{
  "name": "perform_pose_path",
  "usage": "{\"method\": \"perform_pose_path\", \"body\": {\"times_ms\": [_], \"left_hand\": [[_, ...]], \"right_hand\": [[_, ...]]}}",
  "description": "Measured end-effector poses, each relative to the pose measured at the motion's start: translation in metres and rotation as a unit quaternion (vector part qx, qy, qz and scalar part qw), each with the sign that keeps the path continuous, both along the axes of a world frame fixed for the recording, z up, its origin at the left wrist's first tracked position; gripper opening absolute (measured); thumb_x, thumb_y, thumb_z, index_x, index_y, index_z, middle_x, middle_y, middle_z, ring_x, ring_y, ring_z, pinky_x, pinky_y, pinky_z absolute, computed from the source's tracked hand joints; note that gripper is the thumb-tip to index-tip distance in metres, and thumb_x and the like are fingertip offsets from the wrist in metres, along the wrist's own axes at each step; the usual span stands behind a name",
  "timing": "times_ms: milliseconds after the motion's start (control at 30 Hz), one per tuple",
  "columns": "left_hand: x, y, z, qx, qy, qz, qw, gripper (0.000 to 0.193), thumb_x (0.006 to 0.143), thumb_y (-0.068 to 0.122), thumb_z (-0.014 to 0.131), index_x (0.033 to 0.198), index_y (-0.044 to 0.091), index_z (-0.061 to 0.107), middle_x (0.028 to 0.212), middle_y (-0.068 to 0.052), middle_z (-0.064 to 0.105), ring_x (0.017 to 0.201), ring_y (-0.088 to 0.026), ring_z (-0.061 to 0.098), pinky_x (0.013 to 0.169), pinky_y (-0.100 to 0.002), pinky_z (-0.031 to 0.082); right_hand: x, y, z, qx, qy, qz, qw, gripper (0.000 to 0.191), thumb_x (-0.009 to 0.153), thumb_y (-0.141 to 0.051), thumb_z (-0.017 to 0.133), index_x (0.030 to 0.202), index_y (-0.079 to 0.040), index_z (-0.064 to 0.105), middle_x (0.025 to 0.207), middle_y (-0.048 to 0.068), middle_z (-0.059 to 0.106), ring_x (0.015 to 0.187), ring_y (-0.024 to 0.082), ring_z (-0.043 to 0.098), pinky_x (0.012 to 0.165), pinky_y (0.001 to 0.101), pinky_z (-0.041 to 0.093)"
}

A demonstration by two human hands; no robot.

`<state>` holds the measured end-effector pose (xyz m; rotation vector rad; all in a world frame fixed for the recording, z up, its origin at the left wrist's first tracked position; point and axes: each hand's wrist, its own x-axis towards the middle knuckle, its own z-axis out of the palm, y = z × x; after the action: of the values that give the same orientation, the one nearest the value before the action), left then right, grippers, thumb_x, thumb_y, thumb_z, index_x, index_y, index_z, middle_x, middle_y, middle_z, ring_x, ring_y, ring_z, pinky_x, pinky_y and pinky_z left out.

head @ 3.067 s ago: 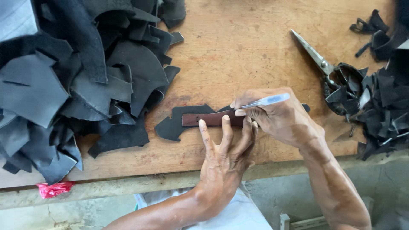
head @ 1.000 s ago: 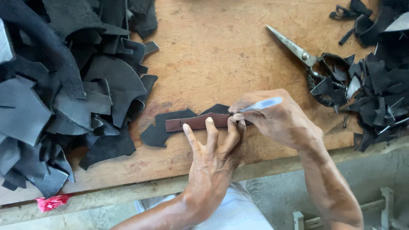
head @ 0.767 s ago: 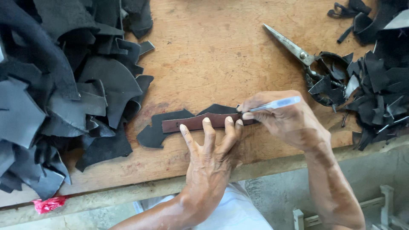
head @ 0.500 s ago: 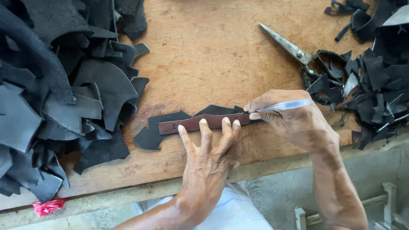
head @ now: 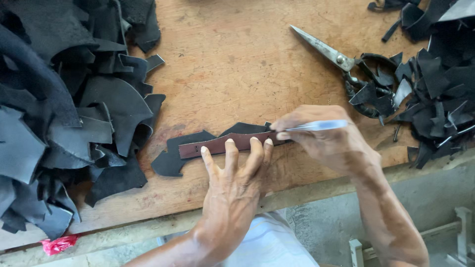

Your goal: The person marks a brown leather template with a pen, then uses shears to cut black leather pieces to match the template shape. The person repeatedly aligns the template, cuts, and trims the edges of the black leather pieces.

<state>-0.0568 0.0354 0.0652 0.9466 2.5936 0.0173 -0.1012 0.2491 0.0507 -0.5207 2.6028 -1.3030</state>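
A narrow brown strip (head: 217,145) lies across a black leather piece (head: 183,151) on the wooden table (head: 237,74). My left hand (head: 233,183) presses the strip flat with spread fingertips along its near edge. My right hand (head: 324,141) grips a clear silver pen (head: 316,125), whose tip touches the strip's right end. Under my hands the right part of the black piece is hidden.
A large heap of black leather offcuts (head: 59,104) fills the left side. Metal scissors (head: 341,64) lie at the upper right, handles buried in another pile of black scraps (head: 435,84). A red scrap (head: 58,244) sits below the table's near edge.
The view has drifted slightly. My right hand with the pen has shifted a little to the right along the strip's end. My left hand stays pressed on the strip.
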Motion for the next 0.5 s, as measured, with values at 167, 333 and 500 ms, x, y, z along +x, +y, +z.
{"method": "perform_pose_path", "body": {"times_ms": [167,333,500], "left_hand": [[-0.011,-0.003,0.010,0.039,-0.064,-0.009,0.997,0.085,0.087,0.047,0.060,0.156,0.007,0.031,0.145,-0.014,0.034,0.130,-0.046,0.036,0.096,-0.078,0.038],[-0.025,-0.004,0.017,0.077,-0.128,-0.004,0.989,0.080,0.088,0.044,0.060,0.153,0.005,0.036,0.146,-0.013,0.037,0.130,-0.045,0.036,0.092,-0.079,0.041],[-0.035,-0.005,0.018,0.039,-0.179,-0.027,0.983,0.069,0.087,0.011,0.059,0.150,0.000,0.035,0.146,-0.013,0.038,0.125,-0.042,0.040,0.088,-0.074,0.046]], "right_hand": [[0.011,0.011,0.003,-0.032,-0.019,-0.043,0.998,0.017,0.085,0.000,0.076,0.101,-0.002,0.071,0.101,0.010,0.078,0.093,0.018,0.078,0.079,0.0282,0.065],[0.019,0.015,0.001,-0.018,-0.011,-0.069,0.997,0.015,0.086,0.001,0.076,0.100,-0.002,0.072,0.100,0.009,0.079,0.092,0.017,0.078,0.078,0.0282,0.065],[0.020,0.015,0.001,-0.010,0.026,-0.054,0.998,0.016,0.085,0.001,0.077,0.100,-0.003,0.072,0.098,0.009,0.077,0.090,0.018,0.077,0.076,0.0290,0.064]]}}
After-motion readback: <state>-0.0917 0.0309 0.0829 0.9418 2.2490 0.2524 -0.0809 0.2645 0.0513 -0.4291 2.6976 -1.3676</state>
